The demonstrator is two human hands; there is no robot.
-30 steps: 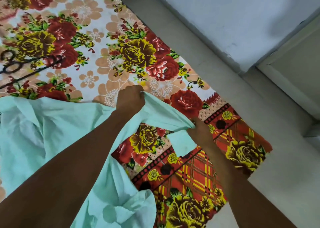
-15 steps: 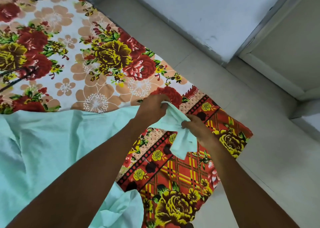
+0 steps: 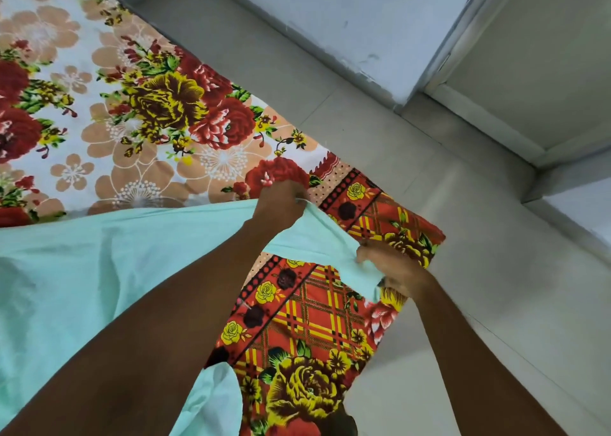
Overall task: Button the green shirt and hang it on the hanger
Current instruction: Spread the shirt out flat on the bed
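Note:
The pale green shirt (image 3: 82,270) lies spread over the left half of the view, on a flowered sheet. Its far end stretches in a narrow strip between my two hands. My left hand (image 3: 281,204) grips the upper edge of that strip with curled fingers. My right hand (image 3: 393,267) pinches the strip's lower right end near the sheet's corner. Another fold of the shirt (image 3: 215,399) hangs at the bottom under my left forearm. No buttons can be made out. No hanger is in view.
The flowered sheet (image 3: 158,111) covers the floor, its red checked border (image 3: 314,320) ending in a corner by my right hand. Grey floor tiles (image 3: 479,336) lie to the right. A pale wall (image 3: 347,12) and a door frame (image 3: 479,111) stand at the top right.
The view has swung to the right, and the black hanger at the left edge has left the frame. My hands came close on the shirt's end, then drew apart, pulling the cloth taut.

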